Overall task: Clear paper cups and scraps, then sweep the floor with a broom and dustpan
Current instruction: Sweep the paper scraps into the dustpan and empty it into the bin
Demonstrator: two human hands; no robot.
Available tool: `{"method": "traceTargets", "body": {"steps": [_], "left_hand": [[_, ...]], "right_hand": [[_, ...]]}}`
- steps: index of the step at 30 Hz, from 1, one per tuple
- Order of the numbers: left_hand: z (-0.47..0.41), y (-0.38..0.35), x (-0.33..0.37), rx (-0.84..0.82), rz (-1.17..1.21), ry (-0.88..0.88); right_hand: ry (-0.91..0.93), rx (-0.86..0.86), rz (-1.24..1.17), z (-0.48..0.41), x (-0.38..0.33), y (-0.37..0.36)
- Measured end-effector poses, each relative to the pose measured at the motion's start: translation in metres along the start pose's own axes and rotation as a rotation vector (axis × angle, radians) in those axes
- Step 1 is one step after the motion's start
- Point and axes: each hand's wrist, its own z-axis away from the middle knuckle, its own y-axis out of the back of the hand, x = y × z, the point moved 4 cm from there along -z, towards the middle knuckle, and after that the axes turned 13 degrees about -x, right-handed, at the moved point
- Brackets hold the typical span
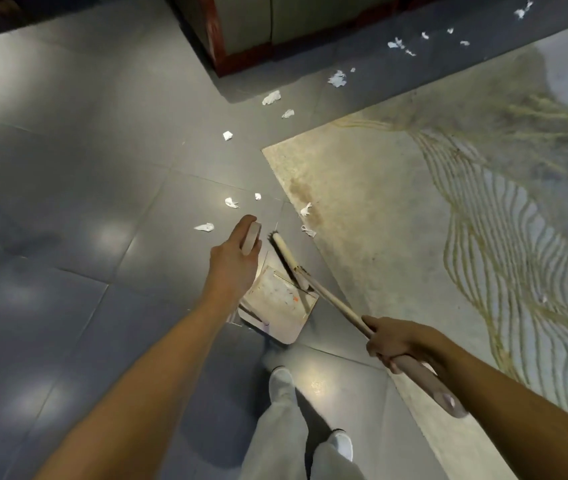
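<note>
- The dustpan (277,308) sits on the grey tile floor (85,202), just ahead of the person's white shoes (280,379), with a few small specks inside it.
- The left hand (232,261) is directly above the dustpan, fingers curled round the handle grip (252,239) at the top of its upright handle.
- The broom head (287,256) is at the dustpan's far edge. Can't tell if they're actually touching.
- The broom stick (338,303) runs back to the right of the dustpan, and the right hand (395,341) is wrapped tight around it. The hands are well apart.
- A handful of paper scraps (231,202) lie just beyond the dustpan, a couple of them on the edge of the rug (396,220) to its right.
- More torn bits (271,97) trail farther off, past a wood-based cabinet (241,36).
</note>
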Motion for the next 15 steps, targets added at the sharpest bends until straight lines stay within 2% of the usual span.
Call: {"method": "traceTargets", "body": {"steps": [2, 5, 15], "left_hand": [[-0.006, -0.001, 0.004, -0.010, -0.011, -0.014], [-0.011, 0.000, 0.009, -0.029, -0.004, -0.021], [-0.059, 0.013, 0.031, -0.020, -0.040, -0.026]], "right_hand": [[0.017, -0.068, -0.081, 0.010, -0.002, -0.006], [0.038, -0.078, -0.114, 0.033, -0.003, 0.000], [0.101, 0.113, -0.108, 0.050, -0.019, 0.102]]}}
